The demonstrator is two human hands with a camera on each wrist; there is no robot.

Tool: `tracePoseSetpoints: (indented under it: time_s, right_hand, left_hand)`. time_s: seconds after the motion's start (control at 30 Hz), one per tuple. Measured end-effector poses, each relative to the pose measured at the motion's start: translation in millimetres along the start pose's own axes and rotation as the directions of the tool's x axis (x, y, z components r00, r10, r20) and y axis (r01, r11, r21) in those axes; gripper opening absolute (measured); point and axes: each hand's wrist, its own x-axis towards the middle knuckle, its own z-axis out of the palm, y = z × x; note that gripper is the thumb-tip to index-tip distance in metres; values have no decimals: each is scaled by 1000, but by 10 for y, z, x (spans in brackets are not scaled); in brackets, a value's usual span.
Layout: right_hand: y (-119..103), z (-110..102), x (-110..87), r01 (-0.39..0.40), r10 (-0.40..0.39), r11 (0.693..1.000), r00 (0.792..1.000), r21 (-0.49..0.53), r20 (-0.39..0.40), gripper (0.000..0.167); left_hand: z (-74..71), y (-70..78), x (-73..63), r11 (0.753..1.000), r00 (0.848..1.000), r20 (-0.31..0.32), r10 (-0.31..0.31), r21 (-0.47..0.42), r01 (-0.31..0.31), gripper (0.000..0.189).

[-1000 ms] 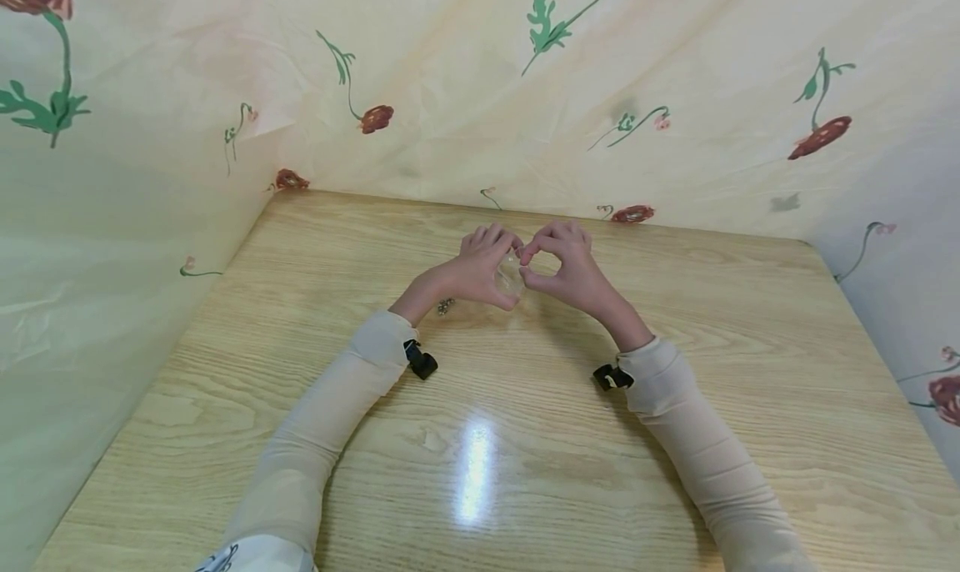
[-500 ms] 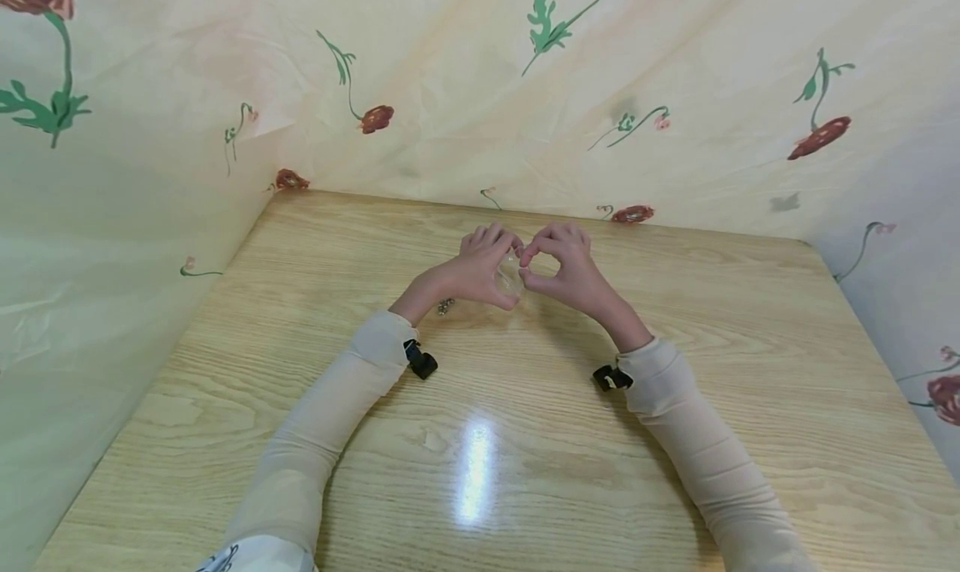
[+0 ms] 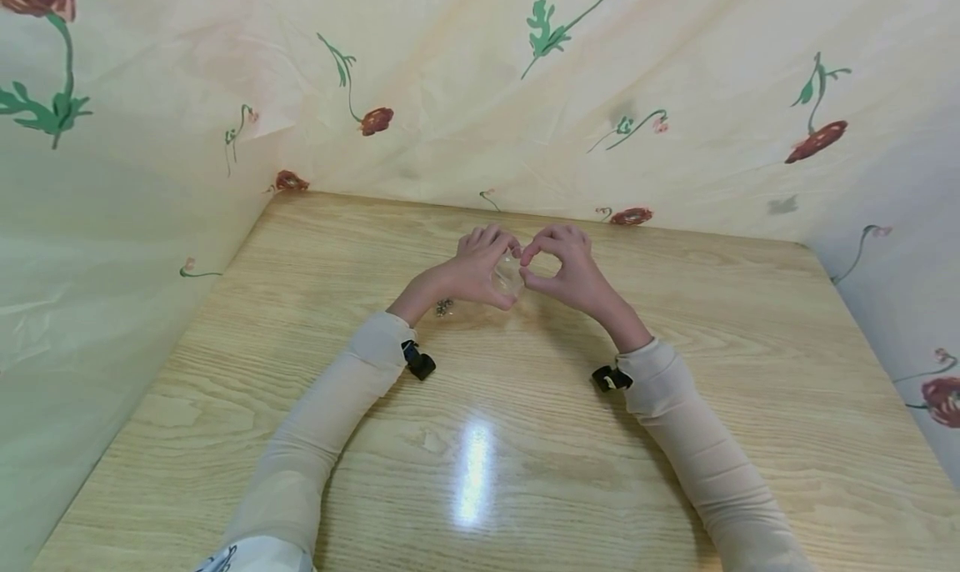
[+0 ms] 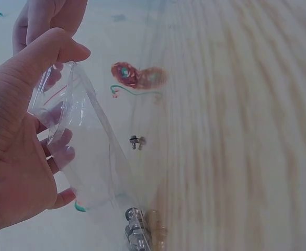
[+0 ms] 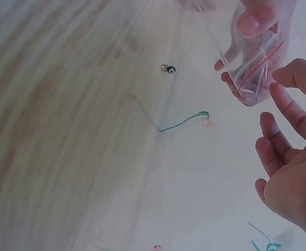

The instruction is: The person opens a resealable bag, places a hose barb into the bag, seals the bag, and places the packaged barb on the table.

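Note:
My left hand [image 3: 480,272] holds a clear zip-lock bag [image 4: 98,146], its thumb at the bag's mouth and its fingers showing through the plastic. A red line marks the bag's zip strip. Across from it, my right hand [image 3: 566,268] has thumb and index bent into a ring, their tips pinching the bag's lip; the exact contact is hard to make out. Its other fingers are loosely bent. Beside the left wrist lies a small cluster of metal fittings [image 3: 444,307], seen close by the bag in the left wrist view.
A smaller metal fitting [image 4: 135,141] lies farther off in the left wrist view. The wood-grain table [image 3: 525,439] carries a bright light reflection. Flower-patterned cloth [image 3: 450,80] hangs at the back and along both sides. Black camera mounts [image 3: 420,362] sit at both wrists.
Both hands stay in nearly the same place on the bag. The head view has tilted very slightly; the metal fittings have not moved.

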Motion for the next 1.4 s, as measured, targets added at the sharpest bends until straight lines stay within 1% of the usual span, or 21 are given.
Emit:
tracePoseSetpoints:
  time_s: [0.17, 0.37, 0.63, 0.8, 1.07, 1.23, 1.4]
  right_hand:
    - [-5, -23, 8, -4, 4, 1000, 1000, -3, -11, 6]
    - [9, -48, 20, -20, 20, 1000, 1000, 1, -22, 8]
    - [62, -70, 25, -24, 24, 1000, 999, 4, -42, 9]
    - [93, -77, 21, -29, 29, 1000, 999, 7, -40, 9]
    - [153, -66, 28, -59, 59, 998, 998, -19, 22, 8]
    - [198, -33, 55, -70, 74, 996, 994, -52, 85, 6]
    - [192, 24, 116, -71, 82, 994, 985, -80, 149, 6]
  left_hand:
    - [-9, -14, -12, 1000, 1000, -5, -5, -16, 5, 64]
    - [-40, -36, -28, 999, 999, -10, -36, -20, 36, 64]
    - [-74, -132, -25, 998, 998, -37, -60, -15, 59, 65]
    - [-119, -166, -53, 996, 996, -46, -77, -42, 75, 66]
    - [-170, -225, -76, 994, 994, -53, -91, -67, 88, 63]
    - [-192, -240, -88, 993, 994, -56, -93, -75, 89, 63]
    - [-201, -253, -105, 992, 994, -58, -96, -85, 91, 63]
